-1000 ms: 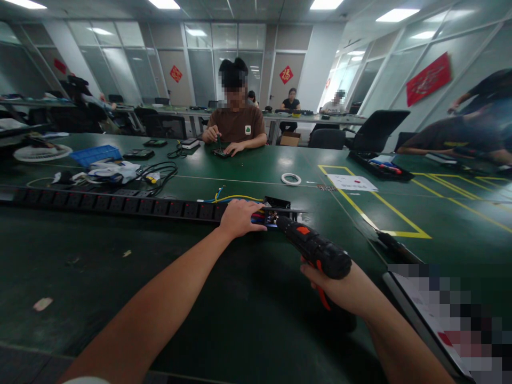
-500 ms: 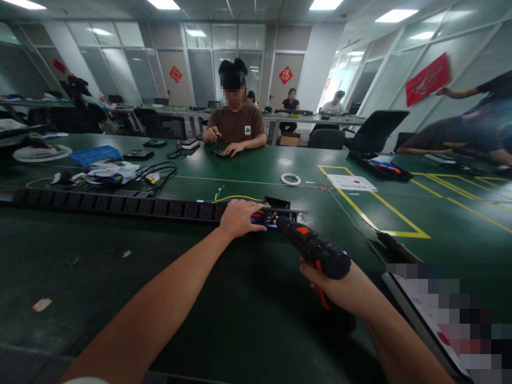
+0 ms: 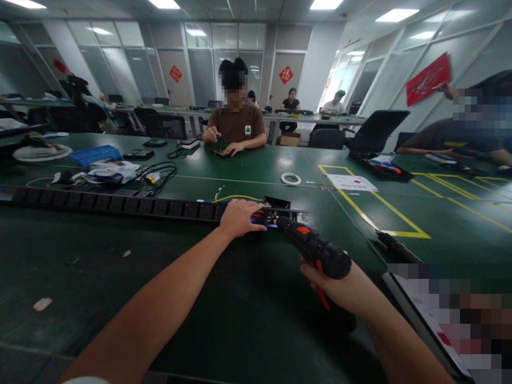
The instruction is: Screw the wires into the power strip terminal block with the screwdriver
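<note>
A long black power strip with red switches lies across the green table. My left hand rests closed over its right end, where blue and yellow wires and an exposed end piece stick out. My right hand grips a black and orange electric screwdriver, whose tip points at that open end of the strip.
A roll of white tape and a paper sheet lie farther back. Cables and a blue tray sit at the left. A person in a brown shirt works across the table. A black tool lies at the right.
My hands and the screwdriver have stayed put. Only the people at the far right have shifted.
</note>
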Demonstrator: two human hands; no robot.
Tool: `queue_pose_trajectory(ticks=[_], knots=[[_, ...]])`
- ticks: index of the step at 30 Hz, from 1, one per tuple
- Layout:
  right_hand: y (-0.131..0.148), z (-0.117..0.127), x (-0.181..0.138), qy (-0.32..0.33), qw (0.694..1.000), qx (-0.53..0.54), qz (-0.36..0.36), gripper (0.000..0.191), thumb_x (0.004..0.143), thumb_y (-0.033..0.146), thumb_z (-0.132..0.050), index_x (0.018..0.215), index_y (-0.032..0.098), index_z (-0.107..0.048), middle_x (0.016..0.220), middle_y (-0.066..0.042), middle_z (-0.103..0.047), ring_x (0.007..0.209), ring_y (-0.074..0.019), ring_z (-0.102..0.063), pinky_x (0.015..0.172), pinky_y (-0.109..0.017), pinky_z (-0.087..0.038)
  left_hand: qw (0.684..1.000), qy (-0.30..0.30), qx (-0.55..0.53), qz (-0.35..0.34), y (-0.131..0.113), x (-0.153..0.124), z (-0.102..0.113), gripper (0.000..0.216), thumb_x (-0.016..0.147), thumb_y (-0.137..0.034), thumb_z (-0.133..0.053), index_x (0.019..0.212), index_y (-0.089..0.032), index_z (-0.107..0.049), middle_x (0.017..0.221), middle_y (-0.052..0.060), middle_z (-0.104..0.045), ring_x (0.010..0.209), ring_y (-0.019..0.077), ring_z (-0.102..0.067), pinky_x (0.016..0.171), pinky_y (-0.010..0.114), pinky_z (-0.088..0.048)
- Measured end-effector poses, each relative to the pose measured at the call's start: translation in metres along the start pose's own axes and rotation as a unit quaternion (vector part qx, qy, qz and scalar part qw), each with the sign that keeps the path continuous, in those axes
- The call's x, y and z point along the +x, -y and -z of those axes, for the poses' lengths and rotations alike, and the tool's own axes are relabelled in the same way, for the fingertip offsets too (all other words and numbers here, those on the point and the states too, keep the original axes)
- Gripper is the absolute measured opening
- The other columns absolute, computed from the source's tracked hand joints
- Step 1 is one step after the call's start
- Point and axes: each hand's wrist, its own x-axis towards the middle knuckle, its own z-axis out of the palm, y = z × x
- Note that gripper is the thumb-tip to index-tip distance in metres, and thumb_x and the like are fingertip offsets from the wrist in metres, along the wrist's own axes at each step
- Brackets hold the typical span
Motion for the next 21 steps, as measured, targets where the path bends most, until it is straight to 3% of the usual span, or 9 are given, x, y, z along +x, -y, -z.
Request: queue_pose_trajectory(ticks=[7,21], knots=[[0.0022,0.0003,-0.0003,0.012,1.0,0.022,-0.006,0.023,0.077,0.044,-0.07,0.085,0.024,-0.062,0.066,-0.001,-0.068,0.063,-0.0212,-0.067,0.061,-0.033,-0.052,1.0,-0.004,0.005,0.002,-0.0015,0.0002,0.0002,0.08,0.089,-0.077,-0.078,0.146,-0.023,-0.072,0.141,0.01,-0.077,0.125,0.0348,-0.07,0.102,0.047,-0.045],[-0.0007,0.001,0.001,-0.003,1.0,-0.004,-0.003,0.025,0.079,0.044,-0.07,0.092,0.022,-0.067,0.068,-0.001,-0.071,0.065,-0.0228,-0.07,0.063,-0.035,-0.053,1.0,0.0,0.003,0.002,0.0,-0.0002,-0.0006,0.079,0.088,-0.078,-0.078,0.147,-0.025,-0.072,0.142,0.01,-0.077,0.125,0.0351,-0.069,0.103,0.047,-0.044]])
